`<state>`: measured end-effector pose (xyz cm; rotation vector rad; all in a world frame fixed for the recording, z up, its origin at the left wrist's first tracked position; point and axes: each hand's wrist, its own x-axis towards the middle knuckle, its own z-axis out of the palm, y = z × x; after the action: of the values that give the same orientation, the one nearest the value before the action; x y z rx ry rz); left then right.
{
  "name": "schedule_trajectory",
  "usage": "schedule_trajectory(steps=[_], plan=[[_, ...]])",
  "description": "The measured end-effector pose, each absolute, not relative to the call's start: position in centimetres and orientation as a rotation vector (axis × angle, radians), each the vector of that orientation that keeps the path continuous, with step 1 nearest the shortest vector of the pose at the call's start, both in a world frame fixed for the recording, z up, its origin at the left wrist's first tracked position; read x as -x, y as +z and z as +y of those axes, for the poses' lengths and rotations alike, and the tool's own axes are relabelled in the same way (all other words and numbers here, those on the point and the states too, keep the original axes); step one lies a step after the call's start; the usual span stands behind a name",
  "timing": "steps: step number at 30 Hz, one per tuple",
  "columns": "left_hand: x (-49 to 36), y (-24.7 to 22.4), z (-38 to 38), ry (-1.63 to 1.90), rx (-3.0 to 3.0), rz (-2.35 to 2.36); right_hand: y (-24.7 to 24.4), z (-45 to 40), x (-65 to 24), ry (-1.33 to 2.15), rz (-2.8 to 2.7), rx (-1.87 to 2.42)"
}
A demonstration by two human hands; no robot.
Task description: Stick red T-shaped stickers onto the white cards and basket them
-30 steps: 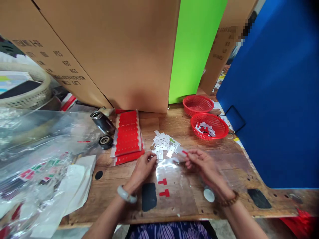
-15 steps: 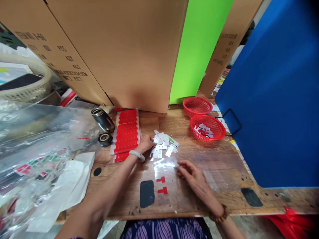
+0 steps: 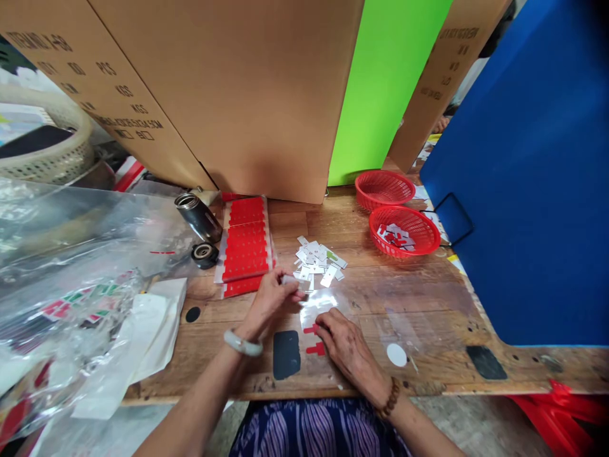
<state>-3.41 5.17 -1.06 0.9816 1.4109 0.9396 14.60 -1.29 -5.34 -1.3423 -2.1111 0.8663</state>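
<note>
My left hand (image 3: 275, 297), with a pale bangle at the wrist, pinches a small white card (image 3: 288, 279) just in front of a pile of white cards (image 3: 314, 257). My right hand (image 3: 346, 346), wearing a beaded bracelet, rests low over a clear plastic sheet (image 3: 328, 377). Its bent fingertips touch the upper of two red T-shaped pieces (image 3: 310, 329); the lower red piece (image 3: 314, 349) lies beside the fingers. Left of them is a dark rectangular patch (image 3: 286, 355) on the wooden table.
Red perforated sheets (image 3: 245, 241), an open dark flask (image 3: 198, 218) and its lid (image 3: 205, 255) stand left. Two red baskets, one bare inside (image 3: 384, 189), one holding pieces (image 3: 404, 230), are right. Cardboard (image 3: 228, 95) and a blue panel (image 3: 533, 190) rise behind. Plastic bags (image 3: 85, 254) fill the left.
My left hand has moved back from the pile with a white card. My right hand has shifted left and down onto the red pieces. A white disc now shows at the right. The view has shifted slightly.
</note>
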Motion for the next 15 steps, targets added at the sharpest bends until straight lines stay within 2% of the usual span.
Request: schedule_trajectory(steps=[4,15], plan=[[2.1,-3.3,2.6,1.013,-0.686,1.321,-5.0,-0.7,-14.0,0.846,-2.144,1.391],[1.2,-5.7,1.9,0.996,-0.578,1.229,-5.1,-2.4,-13.4,0.861,-1.925,1.420]])
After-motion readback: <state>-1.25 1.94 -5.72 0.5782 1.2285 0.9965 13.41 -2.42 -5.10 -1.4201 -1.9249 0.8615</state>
